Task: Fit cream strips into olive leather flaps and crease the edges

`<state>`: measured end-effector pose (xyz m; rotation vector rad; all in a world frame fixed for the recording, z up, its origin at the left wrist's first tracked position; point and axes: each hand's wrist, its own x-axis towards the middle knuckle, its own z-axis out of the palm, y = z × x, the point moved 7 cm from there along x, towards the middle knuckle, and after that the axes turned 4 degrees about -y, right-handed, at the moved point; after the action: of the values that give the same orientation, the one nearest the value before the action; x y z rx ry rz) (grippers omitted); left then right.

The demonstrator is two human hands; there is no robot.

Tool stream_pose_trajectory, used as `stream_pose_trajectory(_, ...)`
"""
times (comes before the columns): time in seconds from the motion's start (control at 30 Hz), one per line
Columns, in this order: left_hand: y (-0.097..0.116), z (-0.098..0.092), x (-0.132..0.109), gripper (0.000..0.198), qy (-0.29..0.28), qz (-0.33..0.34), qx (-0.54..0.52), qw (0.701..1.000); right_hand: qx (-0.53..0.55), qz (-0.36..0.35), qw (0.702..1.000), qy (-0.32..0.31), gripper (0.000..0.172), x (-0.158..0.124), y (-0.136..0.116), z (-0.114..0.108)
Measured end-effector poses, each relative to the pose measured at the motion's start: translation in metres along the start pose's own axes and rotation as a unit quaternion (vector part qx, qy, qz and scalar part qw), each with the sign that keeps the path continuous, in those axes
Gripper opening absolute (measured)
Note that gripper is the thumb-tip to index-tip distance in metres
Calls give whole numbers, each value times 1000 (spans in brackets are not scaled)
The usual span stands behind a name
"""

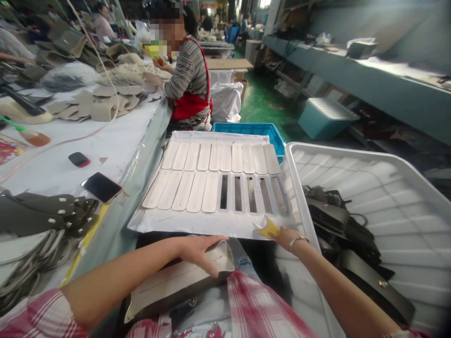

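Note:
My left hand [199, 253] grips the far edge of a grey leather-like bag [176, 286] on my lap, its thumb across the pale face and the other fingers partly hidden. A metal snap shows on the bag's darker side. My right hand [283, 237] is closed on a yellow scraper [268, 227] with a notched end, at the near right edge of a white cloth-covered board [197, 224]. Two rows of long pale strips [186, 190] with rounded ends lie on that board. Several open slots, some dark, show at the right of the nearer row.
A white bin [373, 162] with dark bags [373, 277] stands right. A blue crate [246, 126] is behind the board. On the left table lie a phone [102, 187], grey pieces [38, 213] and a bottle [35, 137]. A co-worker in a red apron [188, 108] sits ahead.

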<state>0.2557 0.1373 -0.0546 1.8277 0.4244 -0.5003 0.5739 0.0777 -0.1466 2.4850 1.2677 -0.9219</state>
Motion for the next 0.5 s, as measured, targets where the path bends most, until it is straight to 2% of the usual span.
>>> stream_pose_trajectory(0.13,0,-2,14,84,-38,72,-54,995,-28,-1,999,-20,31,25,-26,0)
stream_pose_trajectory(0.2,1,-2,20,76,-39,120,-98,987,-36,1,999,-14,33,31,-34,0)
stream_pose_trajectory(0.33,-2,-3,25,73,-41,157,-182,970,-49,-12,999,12,46,15,-47,-10)
stream_pose_trajectory(0.43,-8,0,26,75,-76,143,-251,954,-38,-105,994,9,47,-17,-80,-21)
stream_pose_trajectory(0.5,-12,2,27,77,-93,141,-291,942,-7,-240,971,-15,47,-45,-119,-26)
